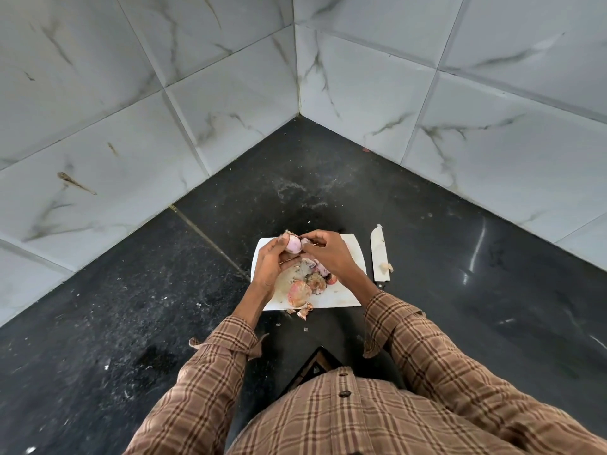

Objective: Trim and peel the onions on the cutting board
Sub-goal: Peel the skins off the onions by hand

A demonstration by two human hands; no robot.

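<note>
left hand [267, 261] is cupping a pale pink onion [293, 244] above the far left part of the board [341, 293], fingers curled round it. right hand [328, 254] is pinching at the onion's skin with curled fingertips. peels [307, 280] and another onion [298, 292] are lying on the board. knife [379, 254] is lying just right of the board on the dark counter [460, 257]. no readable writing.

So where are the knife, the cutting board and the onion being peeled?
knife [379, 254]: head view, middle of the blade.
cutting board [353, 257]: head view, bare right part.
onion [293, 245]: head view, its peeled pink side.
</note>
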